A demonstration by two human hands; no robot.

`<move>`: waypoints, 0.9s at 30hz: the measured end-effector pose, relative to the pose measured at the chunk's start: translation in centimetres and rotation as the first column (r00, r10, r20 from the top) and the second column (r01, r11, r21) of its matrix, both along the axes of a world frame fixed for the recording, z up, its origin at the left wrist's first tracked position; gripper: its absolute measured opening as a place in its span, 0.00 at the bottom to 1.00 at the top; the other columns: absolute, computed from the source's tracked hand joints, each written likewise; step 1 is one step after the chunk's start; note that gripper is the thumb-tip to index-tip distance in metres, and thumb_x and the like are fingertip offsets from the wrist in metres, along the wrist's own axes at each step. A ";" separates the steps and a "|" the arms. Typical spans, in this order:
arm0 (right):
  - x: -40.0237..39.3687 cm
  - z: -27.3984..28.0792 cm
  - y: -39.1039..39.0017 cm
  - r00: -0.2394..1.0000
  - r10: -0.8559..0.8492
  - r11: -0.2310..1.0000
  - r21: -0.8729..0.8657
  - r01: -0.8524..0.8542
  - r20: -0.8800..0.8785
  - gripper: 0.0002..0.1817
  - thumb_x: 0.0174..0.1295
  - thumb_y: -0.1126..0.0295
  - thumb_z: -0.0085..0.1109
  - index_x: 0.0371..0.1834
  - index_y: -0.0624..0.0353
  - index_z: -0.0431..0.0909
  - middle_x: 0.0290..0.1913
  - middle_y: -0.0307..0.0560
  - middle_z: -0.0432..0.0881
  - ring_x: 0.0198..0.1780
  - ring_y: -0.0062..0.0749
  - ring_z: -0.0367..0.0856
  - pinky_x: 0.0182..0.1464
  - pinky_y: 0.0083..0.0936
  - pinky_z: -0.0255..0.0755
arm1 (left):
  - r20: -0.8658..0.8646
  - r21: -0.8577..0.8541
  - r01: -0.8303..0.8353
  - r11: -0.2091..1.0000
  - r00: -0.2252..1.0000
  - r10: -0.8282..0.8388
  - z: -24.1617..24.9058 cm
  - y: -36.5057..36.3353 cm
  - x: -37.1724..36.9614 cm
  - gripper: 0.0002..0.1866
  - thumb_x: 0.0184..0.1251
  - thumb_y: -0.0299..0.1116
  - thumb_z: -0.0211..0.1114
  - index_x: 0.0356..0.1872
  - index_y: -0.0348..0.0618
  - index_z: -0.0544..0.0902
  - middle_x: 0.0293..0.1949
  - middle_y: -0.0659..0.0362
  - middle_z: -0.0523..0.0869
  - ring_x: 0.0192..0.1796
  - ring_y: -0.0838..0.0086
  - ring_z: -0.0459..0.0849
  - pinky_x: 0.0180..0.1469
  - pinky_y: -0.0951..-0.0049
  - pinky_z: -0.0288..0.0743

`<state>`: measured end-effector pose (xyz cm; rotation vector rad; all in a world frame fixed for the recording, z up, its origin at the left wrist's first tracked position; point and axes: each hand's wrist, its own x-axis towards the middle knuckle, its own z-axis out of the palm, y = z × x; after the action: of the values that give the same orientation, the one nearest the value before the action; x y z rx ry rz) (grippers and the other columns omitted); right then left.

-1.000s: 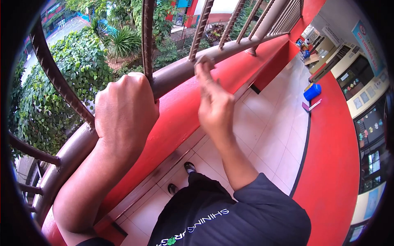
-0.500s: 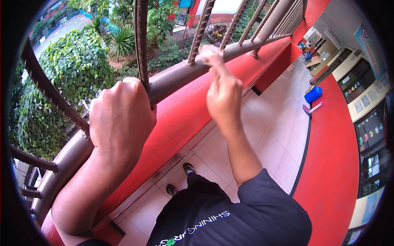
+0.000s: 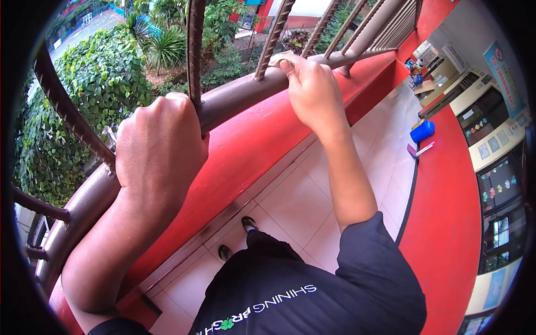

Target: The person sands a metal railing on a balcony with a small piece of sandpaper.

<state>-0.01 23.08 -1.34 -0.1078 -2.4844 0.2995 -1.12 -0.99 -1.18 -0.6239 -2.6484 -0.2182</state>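
Note:
My left hand (image 3: 162,145) is closed over the brown metal railing pipe (image 3: 240,105), right against a ribbed upright bar (image 3: 194,53). A small light bit of something shows past its far edge, too little to make out. Farther along the same pipe, my right hand (image 3: 315,92) pinches a thin, pale, folded piece (image 3: 282,58) and presses it on top of the pipe, between two ribbed bars. Whether that piece is cloth or paper cannot be seen.
Below the railing runs a red ledge (image 3: 240,156), with a tiled corridor floor (image 3: 318,195) beside it. A blue bin (image 3: 422,131) and a dustpan (image 3: 420,149) stand by the opposite red wall (image 3: 446,223). Leafy bushes (image 3: 84,100) grow beyond the bars.
My right hand, blurred before, has turned and shifted slightly right along the pipe, its fingers now lying over the top. My left hand keeps its hold.

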 end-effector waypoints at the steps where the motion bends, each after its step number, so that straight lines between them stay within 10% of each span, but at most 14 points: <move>1: 0.2 -0.1 0.0 0.999 0.034 0.999 -0.036 -0.034 -0.007 0.13 0.78 0.64 0.53 0.50 0.55 0.86 0.33 0.63 0.85 0.39 0.62 0.85 0.42 0.50 0.76 | -0.027 0.005 0.025 1.000 0.999 -0.025 0.1 0.0 0.1 0.09 0.59 0.32 0.71 0.30 0.34 0.86 0.26 0.42 0.89 0.32 0.48 0.92 0.38 0.53 0.87; 5: 0.3 -0.6 -0.3 0.955 0.261 0.961 -0.058 -0.271 -0.142 0.13 0.78 0.62 0.52 0.46 0.54 0.87 0.35 0.61 0.87 0.44 0.64 0.86 0.48 0.56 0.78 | -0.063 0.028 0.055 0.998 0.997 -0.053 0.0 -0.2 0.0 0.05 0.58 0.26 0.67 0.28 0.36 0.86 0.25 0.42 0.88 0.31 0.49 0.92 0.38 0.54 0.87; 10: -0.2 1.7 -0.2 0.990 0.061 0.998 -0.037 -0.056 0.126 0.14 0.78 0.61 0.53 0.44 0.56 0.87 0.35 0.62 0.87 0.45 0.65 0.85 0.48 0.56 0.77 | -0.061 0.019 0.054 0.998 0.997 -0.052 0.1 -0.3 0.1 0.05 0.58 0.27 0.67 0.28 0.36 0.86 0.25 0.43 0.89 0.31 0.50 0.93 0.38 0.55 0.88; 20: 1.8 -0.8 -1.4 0.937 0.306 0.948 -0.042 -0.317 -0.168 0.16 0.79 0.60 0.52 0.56 0.56 0.85 0.43 0.63 0.88 0.50 0.63 0.86 0.50 0.51 0.79 | -0.088 -0.003 0.080 0.997 0.993 -0.080 0.1 -0.6 0.1 0.05 0.58 0.28 0.68 0.29 0.37 0.87 0.26 0.45 0.89 0.32 0.54 0.93 0.38 0.58 0.88; 24: 1.4 1.1 -0.4 0.992 0.003 0.998 -0.067 0.005 0.124 0.13 0.76 0.66 0.56 0.56 0.56 0.85 0.44 0.61 0.89 0.49 0.63 0.87 0.51 0.51 0.80 | -0.066 0.001 0.072 0.997 0.995 -0.072 0.3 -0.5 0.3 0.05 0.58 0.28 0.69 0.29 0.37 0.87 0.26 0.46 0.90 0.32 0.55 0.93 0.39 0.58 0.88; 26: 1.4 -1.1 -0.5 0.904 0.375 0.923 -0.013 -0.386 -0.203 0.14 0.77 0.62 0.54 0.56 0.55 0.86 0.42 0.61 0.89 0.48 0.64 0.86 0.50 0.53 0.79 | -0.081 0.000 0.087 0.996 0.993 -0.087 0.3 -0.6 0.2 0.05 0.58 0.28 0.69 0.29 0.37 0.88 0.27 0.46 0.90 0.33 0.56 0.94 0.38 0.59 0.88; 27: 2.0 -1.0 -1.3 0.957 0.245 0.968 -0.018 -0.251 -0.157 0.14 0.78 0.62 0.54 0.55 0.55 0.86 0.44 0.62 0.88 0.48 0.64 0.86 0.49 0.54 0.79 | -0.076 -0.003 0.086 0.996 0.993 -0.086 0.2 -0.6 0.1 0.05 0.58 0.28 0.69 0.29 0.37 0.88 0.28 0.46 0.90 0.33 0.56 0.94 0.38 0.59 0.88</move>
<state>1.96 21.76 -2.31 0.2074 -2.3391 0.4432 -1.00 -1.60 -0.96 -0.7318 -2.5508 -0.2157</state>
